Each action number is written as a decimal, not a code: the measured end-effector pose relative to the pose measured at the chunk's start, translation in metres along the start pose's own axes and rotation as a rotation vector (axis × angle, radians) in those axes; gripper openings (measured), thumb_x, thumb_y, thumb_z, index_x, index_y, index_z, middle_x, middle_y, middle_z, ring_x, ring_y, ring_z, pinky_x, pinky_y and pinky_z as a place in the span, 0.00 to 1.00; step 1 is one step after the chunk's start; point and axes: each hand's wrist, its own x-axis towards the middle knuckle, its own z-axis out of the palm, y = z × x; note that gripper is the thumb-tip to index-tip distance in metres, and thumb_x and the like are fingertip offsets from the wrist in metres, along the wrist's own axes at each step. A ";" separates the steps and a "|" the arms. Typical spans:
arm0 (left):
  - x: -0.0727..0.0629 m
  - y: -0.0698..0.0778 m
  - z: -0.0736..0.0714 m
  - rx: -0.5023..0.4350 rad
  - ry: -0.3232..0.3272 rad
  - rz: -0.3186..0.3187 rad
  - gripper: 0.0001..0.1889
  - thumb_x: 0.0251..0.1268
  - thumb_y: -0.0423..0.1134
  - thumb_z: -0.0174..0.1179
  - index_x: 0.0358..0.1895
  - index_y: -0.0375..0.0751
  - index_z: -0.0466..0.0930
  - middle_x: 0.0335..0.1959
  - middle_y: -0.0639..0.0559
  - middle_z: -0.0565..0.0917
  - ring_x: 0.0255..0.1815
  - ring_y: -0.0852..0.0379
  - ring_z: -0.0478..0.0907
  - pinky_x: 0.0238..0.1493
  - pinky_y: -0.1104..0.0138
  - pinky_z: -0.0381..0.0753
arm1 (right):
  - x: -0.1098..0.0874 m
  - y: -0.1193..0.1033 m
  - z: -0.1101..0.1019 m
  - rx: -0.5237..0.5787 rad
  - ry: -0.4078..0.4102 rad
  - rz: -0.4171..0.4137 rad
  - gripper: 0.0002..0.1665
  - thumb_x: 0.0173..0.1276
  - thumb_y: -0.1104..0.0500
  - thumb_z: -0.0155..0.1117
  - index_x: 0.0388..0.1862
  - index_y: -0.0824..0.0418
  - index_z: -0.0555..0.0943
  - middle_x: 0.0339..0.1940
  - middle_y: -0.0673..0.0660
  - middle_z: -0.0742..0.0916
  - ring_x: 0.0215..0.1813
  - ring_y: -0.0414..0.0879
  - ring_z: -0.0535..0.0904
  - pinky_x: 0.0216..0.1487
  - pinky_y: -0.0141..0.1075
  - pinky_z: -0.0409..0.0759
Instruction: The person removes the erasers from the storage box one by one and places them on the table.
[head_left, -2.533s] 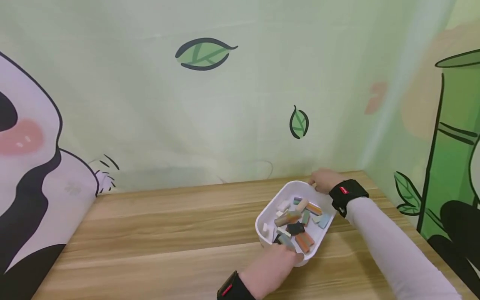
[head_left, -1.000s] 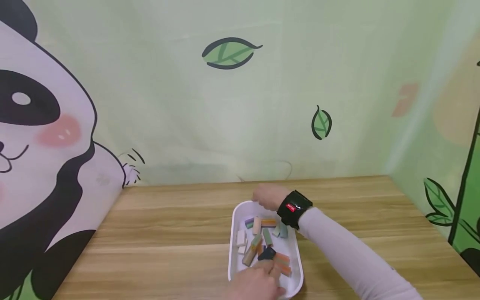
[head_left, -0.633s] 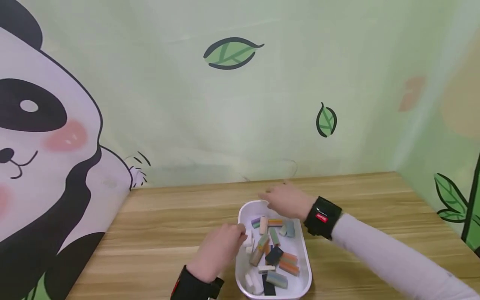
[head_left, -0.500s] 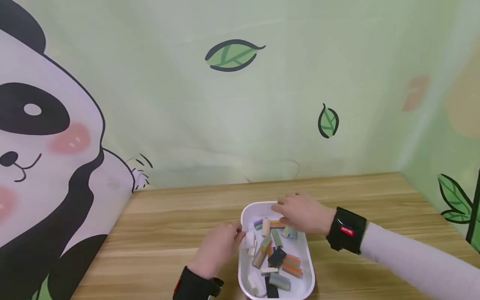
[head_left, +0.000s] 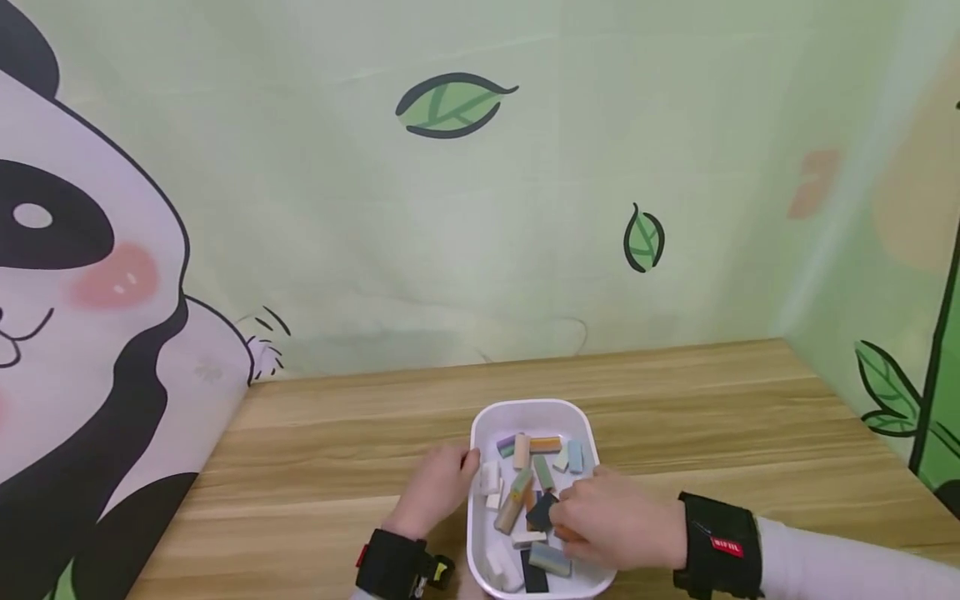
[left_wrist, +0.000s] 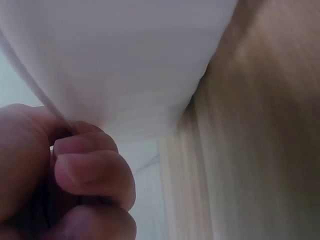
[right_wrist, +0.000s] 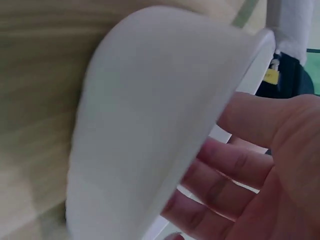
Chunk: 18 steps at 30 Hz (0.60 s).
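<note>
A white plastic tub [head_left: 480, 412] stands on the table, holding several small loose blocks: a black one [head_left: 540, 510], a grey-blue one [head_left: 551, 558], a brown one [head_left: 508, 512], white and green ones. My left hand [head_left: 435, 487] grips the tub's left rim between thumb and curled fingers; the left wrist view shows the knuckles against the outer wall [left_wrist: 135, 65]. From the right, my right hand [head_left: 618, 517] reaches over the side into the tub, above the partly covered orange blocks. In the right wrist view its fingers [right_wrist: 220, 195] are loosely extended, their tips hidden behind the rim.
The wood-grain table [head_left: 337, 417] runs back to a pale green curtain [head_left: 300, 208] printed with a panda and leaves. More printed curtain closes off the right side. Black bands [head_left: 716, 546] circle both wrists.
The tub has been turned and brought left and nearer. My left hand moved from its near end to its left rim; my right hand moved from the far end to inside its right side.
</note>
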 end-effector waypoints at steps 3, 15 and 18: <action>0.001 -0.003 0.002 -0.050 -0.029 -0.016 0.17 0.77 0.42 0.46 0.30 0.39 0.78 0.15 0.56 0.62 0.17 0.59 0.65 0.21 0.66 0.65 | 0.003 -0.006 0.004 0.059 -0.012 0.018 0.11 0.61 0.51 0.72 0.26 0.51 0.79 0.19 0.39 0.72 0.21 0.34 0.66 0.24 0.30 0.64; 0.008 -0.019 -0.001 -0.279 -0.180 -0.036 0.21 0.80 0.47 0.41 0.36 0.39 0.79 0.16 0.55 0.67 0.14 0.59 0.63 0.17 0.65 0.64 | 0.008 -0.008 0.027 0.119 0.007 0.080 0.12 0.59 0.48 0.73 0.24 0.52 0.80 0.16 0.39 0.72 0.18 0.34 0.65 0.20 0.30 0.61; 0.007 -0.019 0.000 -0.264 -0.195 -0.034 0.21 0.81 0.48 0.39 0.41 0.38 0.78 0.18 0.54 0.67 0.16 0.58 0.63 0.18 0.65 0.64 | 0.009 -0.007 0.031 0.151 0.019 0.093 0.12 0.59 0.49 0.72 0.23 0.51 0.79 0.15 0.39 0.71 0.18 0.34 0.65 0.20 0.30 0.59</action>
